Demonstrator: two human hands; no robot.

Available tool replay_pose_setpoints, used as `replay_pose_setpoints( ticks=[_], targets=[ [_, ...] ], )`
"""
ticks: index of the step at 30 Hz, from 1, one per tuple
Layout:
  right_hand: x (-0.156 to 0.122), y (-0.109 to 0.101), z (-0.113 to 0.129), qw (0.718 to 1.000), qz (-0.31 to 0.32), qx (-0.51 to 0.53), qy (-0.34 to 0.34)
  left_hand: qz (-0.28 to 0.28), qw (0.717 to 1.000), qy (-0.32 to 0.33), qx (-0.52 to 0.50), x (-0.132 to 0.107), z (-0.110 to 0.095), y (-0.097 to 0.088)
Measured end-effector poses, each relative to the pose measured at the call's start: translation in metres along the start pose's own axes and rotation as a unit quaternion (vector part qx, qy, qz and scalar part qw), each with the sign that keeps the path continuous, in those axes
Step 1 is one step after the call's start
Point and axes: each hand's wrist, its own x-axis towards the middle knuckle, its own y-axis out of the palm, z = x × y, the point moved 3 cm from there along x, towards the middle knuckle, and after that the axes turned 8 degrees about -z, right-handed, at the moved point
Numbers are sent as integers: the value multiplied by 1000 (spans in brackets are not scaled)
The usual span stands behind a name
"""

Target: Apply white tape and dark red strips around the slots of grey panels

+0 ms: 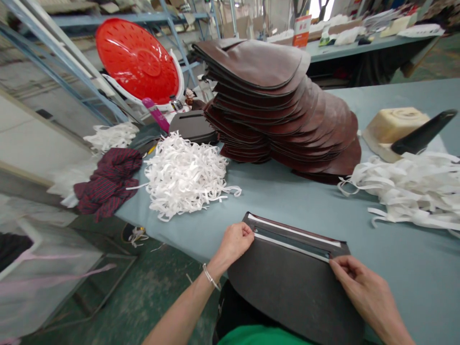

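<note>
A dark, round-edged leather panel [294,287] lies at the table's front edge, its near part overhanging toward my body. Near its straight far side is a long narrow slot [293,241]. One white strip [294,230] runs along the panel beyond the slot. A second white strip [289,245] stretches along the slot's near edge. My left hand [237,243] pinches this strip's left end with thumb and forefinger. At its right end, my right hand [364,285] has its fingers closed on it, against the panel. The fingertips partly hide both ends.
A tall fanned stack of brown leather pieces [287,110] stands behind. White strips are heaped at left [183,175] and right [420,189]. A tape roll [397,124] with a black handle [424,132] sits far right. A striped cloth [108,182] hangs over the left edge.
</note>
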Motion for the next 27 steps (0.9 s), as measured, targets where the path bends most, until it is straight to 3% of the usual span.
replay_pose_setpoints(
  ticks=[6,13,20,24,27],
  targets=[
    [-4,-2,9,1000,-12,-2,5,-56,995,48,62,-9,-9,2],
    [-9,-11,22,999,-40,4,2,-174,945,255,110,-36,-17,15],
    [-10,-12,23,999,-51,-12,4,-126,902,338,235,-62,-20,18],
    [-9,-11,25,997,-62,-39,7,-121,880,343,307,-69,-27,20],
    [-9,-10,27,996,-60,-65,17,-123,879,327,324,-70,-29,25]
  ],
)
